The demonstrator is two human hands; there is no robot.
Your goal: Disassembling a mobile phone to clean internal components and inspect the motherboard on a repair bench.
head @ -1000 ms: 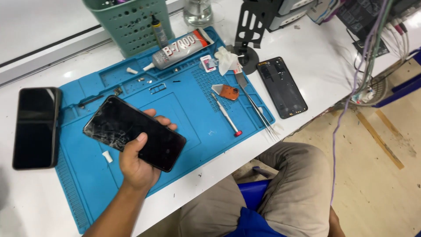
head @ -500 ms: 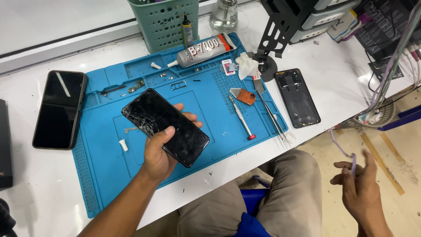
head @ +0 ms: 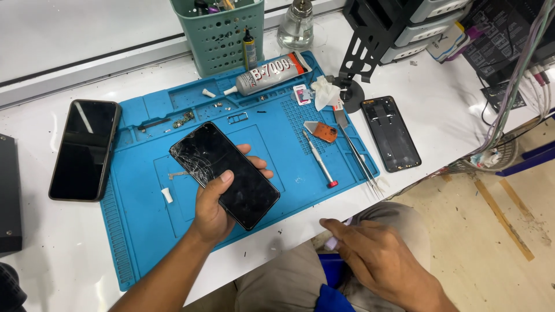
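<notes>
Head view: our left hand (head: pixel 215 209) grips the cracked phone (head: pixel 224 173) over the blue mat (head: pixel 144 242); right hand (head: pixel 376 257) loose, empty by the lap. Inspection stage, we judge; next needs the pry tool (head: pixel 321 130).

The right hand (head: pixel 376 260) has come up from beside the chair to the table edge (head: pixel 300 222), nearer the cracked phone (head: pixel 225 173).

Black cracked-screen phone (head: pixel 225 173) tilted above blue mat (head: pixel 139 242).
</notes>
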